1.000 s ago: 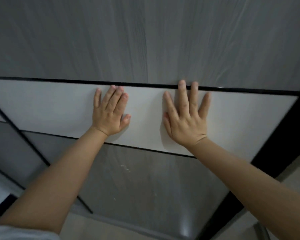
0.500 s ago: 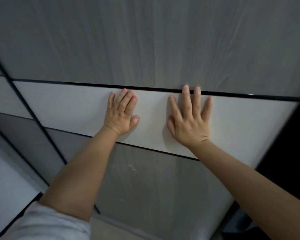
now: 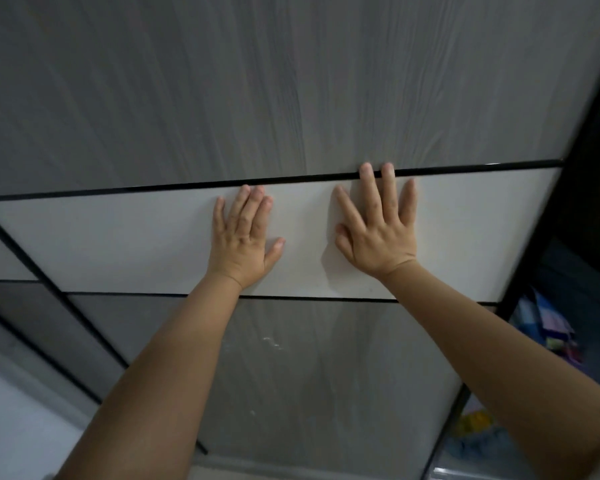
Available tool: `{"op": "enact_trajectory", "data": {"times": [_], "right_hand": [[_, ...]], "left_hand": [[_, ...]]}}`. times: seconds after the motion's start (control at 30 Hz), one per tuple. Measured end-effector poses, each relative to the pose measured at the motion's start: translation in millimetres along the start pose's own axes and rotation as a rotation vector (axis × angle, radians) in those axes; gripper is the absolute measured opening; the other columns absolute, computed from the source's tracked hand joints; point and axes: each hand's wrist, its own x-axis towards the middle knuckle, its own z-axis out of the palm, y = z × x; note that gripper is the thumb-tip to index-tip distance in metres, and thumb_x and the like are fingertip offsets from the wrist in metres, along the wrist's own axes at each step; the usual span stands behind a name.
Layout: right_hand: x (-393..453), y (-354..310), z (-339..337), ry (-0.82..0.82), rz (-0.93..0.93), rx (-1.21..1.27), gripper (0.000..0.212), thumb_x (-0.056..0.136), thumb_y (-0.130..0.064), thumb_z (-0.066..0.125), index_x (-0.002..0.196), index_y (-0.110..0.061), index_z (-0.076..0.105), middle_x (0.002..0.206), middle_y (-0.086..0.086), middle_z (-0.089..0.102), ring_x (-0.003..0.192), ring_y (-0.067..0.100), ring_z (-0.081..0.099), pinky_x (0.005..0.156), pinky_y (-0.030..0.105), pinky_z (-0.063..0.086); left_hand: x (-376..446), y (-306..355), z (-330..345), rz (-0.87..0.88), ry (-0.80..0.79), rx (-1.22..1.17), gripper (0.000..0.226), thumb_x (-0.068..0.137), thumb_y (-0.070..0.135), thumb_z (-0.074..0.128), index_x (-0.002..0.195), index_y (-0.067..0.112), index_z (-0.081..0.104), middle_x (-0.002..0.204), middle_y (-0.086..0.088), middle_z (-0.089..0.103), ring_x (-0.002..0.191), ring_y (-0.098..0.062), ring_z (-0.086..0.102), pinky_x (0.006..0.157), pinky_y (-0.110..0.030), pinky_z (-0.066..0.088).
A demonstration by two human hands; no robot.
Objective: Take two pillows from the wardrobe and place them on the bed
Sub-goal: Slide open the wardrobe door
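A sliding wardrobe door (image 3: 291,98) of grey wood grain with a white band (image 3: 118,244) across its middle fills the view. My left hand (image 3: 245,237) lies flat on the white band, fingers spread. My right hand (image 3: 378,226) is pressed flat beside it, its fingertips reaching the black strip above the band. Neither hand holds anything. At the right, past the door's black edge, the wardrobe's dark inside (image 3: 582,306) shows with coloured folded items. No pillow can be made out.
A second door panel (image 3: 14,306) sits behind at the left, with black frame strips. Pale floor (image 3: 14,427) shows at the lower left. Blurred colourful things (image 3: 475,427) lie low in the opening at the right.
The door has slid left under both flat hands. The dark gap at the right has widened, showing coloured items inside. The left panel's edge has shifted left in view.
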Motion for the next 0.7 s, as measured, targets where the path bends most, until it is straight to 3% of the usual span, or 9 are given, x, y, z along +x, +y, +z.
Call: {"op": "enact_trajectory", "data": {"times": [0.03,0.1,0.17,0.2,0.33,0.53,0.7], "right_hand": [[4.0,-13.0,1.9,0.004,0.005,0.012,0.047,0.078,-0.033,0.045,0.121,-0.014,0.047,0.117,0.024,0.065,0.106,0.048,0.059,0.102,0.054,0.017],[14.8,-40.2,5.8,0.003,0.002,0.020,0.047,0.077,-0.033,0.046,0.121,-0.014,0.047,0.117,0.024,0.065,0.107,0.048,0.059,0.103,0.054,0.018],[24.1,-61.8,7.9,-0.005,-0.014,-0.001,0.048,0.076,-0.034,0.047,0.120,-0.015,0.048,0.116,0.022,0.066,0.107,0.045,0.060,0.097,0.056,0.036],[28.6,-74.5,8.4,-0.013,-0.019,-0.002,0.048,0.076,-0.035,0.047,0.120,-0.015,0.049,0.116,0.022,0.066,0.106,0.044,0.061,0.092,0.057,0.045],[47.1,-125.0,12.8,-0.045,-0.023,0.032,0.046,0.075,-0.034,0.050,0.115,-0.014,0.061,0.115,0.023,0.066,0.105,0.044,0.061,0.078,0.064,0.049],[67.9,-196.3,23.1,-0.069,-0.018,0.047,0.046,0.074,-0.032,0.052,0.115,-0.014,0.063,0.116,0.024,0.065,0.107,0.046,0.060,0.081,0.065,0.048],[82.8,-253.5,34.6,-0.054,-0.002,0.050,0.046,0.076,-0.031,0.052,0.118,-0.013,0.057,0.116,0.027,0.064,0.107,0.049,0.058,0.083,0.067,0.045]], "left_hand": [[-5.2,-12.0,-2.4,-0.005,-0.002,-0.001,0.061,0.076,0.037,0.045,0.125,0.005,0.030,0.128,-0.010,0.027,0.141,-0.003,-0.021,0.112,-0.057,0.020],[-12.1,-36.4,-7.9,-0.007,-0.005,0.012,0.058,0.075,0.037,0.046,0.120,0.002,0.035,0.125,-0.010,0.031,0.144,-0.016,0.001,0.092,-0.068,0.036],[-15.0,-53.3,-12.0,0.000,0.003,0.060,0.057,0.074,0.036,0.048,0.118,0.001,0.038,0.123,-0.012,0.033,0.125,-0.029,0.029,0.083,-0.071,0.041],[-19.3,-63.8,-13.1,0.003,-0.001,0.100,0.057,0.073,0.036,0.049,0.117,0.000,0.038,0.122,-0.012,0.033,0.118,-0.030,0.034,0.081,-0.071,0.042],[-42.2,-115.2,-18.7,0.035,-0.021,0.170,0.058,0.075,0.036,0.048,0.118,-0.001,0.037,0.124,-0.014,0.031,0.116,-0.029,0.034,0.081,-0.072,0.042],[-73.9,-193.0,-18.9,0.103,-0.042,0.111,0.056,0.078,0.032,0.046,0.119,-0.003,0.034,0.124,-0.017,0.029,0.116,-0.035,0.031,0.081,-0.073,0.041],[-98.1,-246.4,-7.9,0.096,0.054,0.090,0.053,0.076,0.030,0.042,0.115,-0.005,0.036,0.121,-0.020,0.031,0.113,-0.037,0.033,0.076,-0.074,0.041]]}}
